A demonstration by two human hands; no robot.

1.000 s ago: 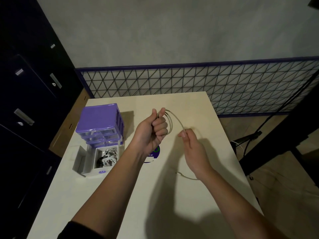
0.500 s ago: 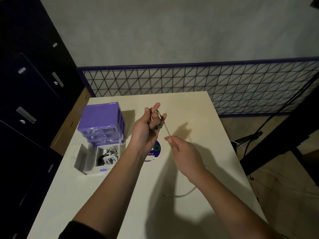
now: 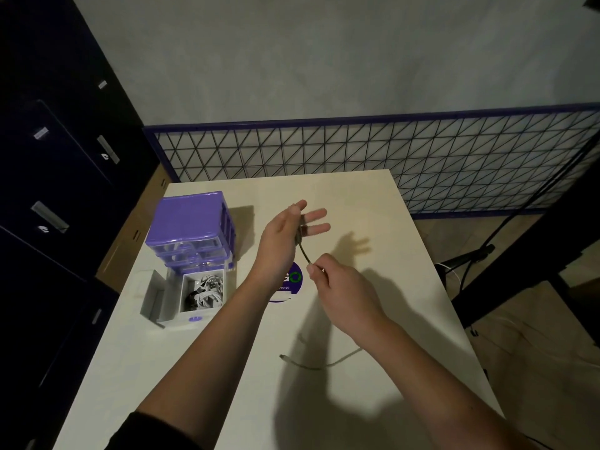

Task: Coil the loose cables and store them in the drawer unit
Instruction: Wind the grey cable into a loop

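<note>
Mid-coil, centre of the frame, above the pale table (image 3: 373,203). Left hand (image 3: 282,241) raised with fingers spread straight, the wound turns of the thin cable (image 3: 304,253) apparently caught against palm and thumb, though the exact grip there cannot be told for sure. Right hand (image 3: 337,280) just below and right of it, thumb and forefinger pinching the cable a short way from the coil. Loose tail trailing down under the right wrist and across the table to a free plug end (image 3: 281,356) at lower centre. Purple drawer unit (image 3: 191,222) at centre left, its bottom drawer (image 3: 194,298) pulled out and already holding pale coiled cables. Best done with light, even tension: feed the tail through the pinch, lay each new turn flat beside the last, same size, no twist. Worth keeping the left fingers spread enough to hold the loop shape. Likely risk: the tail snagging or the turns springing loose before reaching the drawer.
</note>
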